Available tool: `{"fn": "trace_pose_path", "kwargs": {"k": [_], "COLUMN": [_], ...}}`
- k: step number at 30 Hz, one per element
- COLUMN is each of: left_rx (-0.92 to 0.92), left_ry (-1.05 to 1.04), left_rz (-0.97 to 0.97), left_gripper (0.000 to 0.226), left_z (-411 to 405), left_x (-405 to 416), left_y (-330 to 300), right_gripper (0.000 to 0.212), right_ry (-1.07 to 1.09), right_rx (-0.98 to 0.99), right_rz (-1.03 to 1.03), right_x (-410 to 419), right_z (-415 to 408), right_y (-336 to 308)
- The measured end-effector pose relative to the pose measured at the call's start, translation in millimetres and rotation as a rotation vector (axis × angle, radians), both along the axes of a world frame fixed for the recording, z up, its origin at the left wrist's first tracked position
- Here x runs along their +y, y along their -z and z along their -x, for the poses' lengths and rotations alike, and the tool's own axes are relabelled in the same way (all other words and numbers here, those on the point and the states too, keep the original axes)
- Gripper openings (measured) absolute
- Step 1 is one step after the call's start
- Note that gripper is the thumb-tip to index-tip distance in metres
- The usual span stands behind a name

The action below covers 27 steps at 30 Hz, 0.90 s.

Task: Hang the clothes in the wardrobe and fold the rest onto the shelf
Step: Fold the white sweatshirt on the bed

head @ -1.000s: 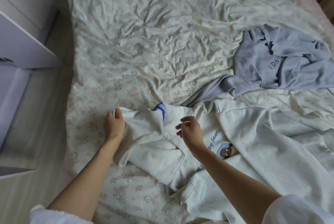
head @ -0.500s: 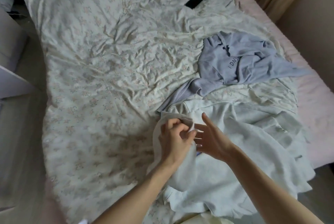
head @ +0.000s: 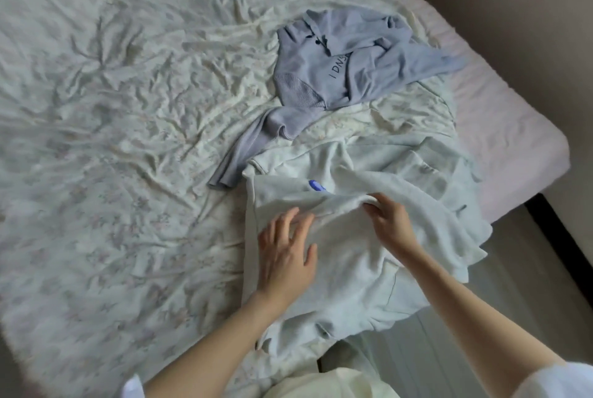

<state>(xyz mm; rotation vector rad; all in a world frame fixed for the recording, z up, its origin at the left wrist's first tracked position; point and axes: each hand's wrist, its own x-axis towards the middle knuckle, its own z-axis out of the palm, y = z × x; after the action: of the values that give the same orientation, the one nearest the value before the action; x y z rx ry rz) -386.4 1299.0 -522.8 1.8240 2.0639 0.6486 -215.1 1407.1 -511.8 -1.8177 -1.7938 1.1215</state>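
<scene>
Left hand (head: 285, 256) flat on soft white sweatshirt (head: 353, 262); right hand (head: 390, 224) pinches fold.

Dark capital letters reading "I DNS" run slantwise across the chest of the crumpled lavender-grey knit sweatshirt (head: 346, 63); a fold cuts off the rest. The blue mark on the white cotton sweatshirt (head: 353, 256) is not legible.

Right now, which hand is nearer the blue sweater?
Right. The right hand grips a fold of the white sweatshirt, closer below the blue sweater; the left hand lies flat on the sweatshirt, lower and further left.
</scene>
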Motion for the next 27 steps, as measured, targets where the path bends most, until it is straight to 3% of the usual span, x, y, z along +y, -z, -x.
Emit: {"fn": "trace_pose_path", "kwargs": {"k": [2, 3, 6, 9, 12, 14, 17, 20, 24, 27], "left_rx": [0.131, 0.182, 0.203, 0.154, 0.136, 0.106, -0.115, -0.354, -0.661, -0.674], "left_ry": [0.108, 0.18, 0.302, 0.315, 0.288, 0.176, -0.277, -0.634, -0.728, -0.72], "left_rz": [0.278, 0.411, 0.622, 0.702, 0.703, 0.59, 0.423, 0.597, 0.69, 0.652], "left_gripper": [0.084, 0.089, 0.087, 0.082, 0.07, 0.063, 0.074, 0.104, 0.108, 0.08], "left_z": [7, 9, 6, -3, -6, -3, 9, 29, 49, 41], "left_x": [-1, -3, -8, -1, 3, 0, -7, -3, 26, 39], "left_y": [23, 36, 67, 79, 87, 91, 93, 96, 98, 93], "right_gripper": [0.017, 0.024, 0.053, 0.064, 0.062, 0.063, 0.063, 0.062, 0.056, 0.056], "right_ry": [0.017, 0.013, -0.077, -0.484, -0.789, -0.736, -0.678, -0.586, -0.473, -0.398], "right_rx": [-0.223, -0.348, -0.501, -0.545, -0.778, -0.87, -0.832, -0.717, -0.686, -0.655], "right_rz": [-0.016, 0.019, -0.106, -0.402, -0.197, 0.084, 0.257, 0.286, 0.236, 0.178], "right_x": [2, 1, -10, -22, -27, -24, -21, -22, -28, -34], "right_z": [-20, -26, -29, -9, -11, -28, -33, -20, -10, 0], "right_y": [9, 12, 20, 26, 54, 76, 88, 82, 75, 69]}}
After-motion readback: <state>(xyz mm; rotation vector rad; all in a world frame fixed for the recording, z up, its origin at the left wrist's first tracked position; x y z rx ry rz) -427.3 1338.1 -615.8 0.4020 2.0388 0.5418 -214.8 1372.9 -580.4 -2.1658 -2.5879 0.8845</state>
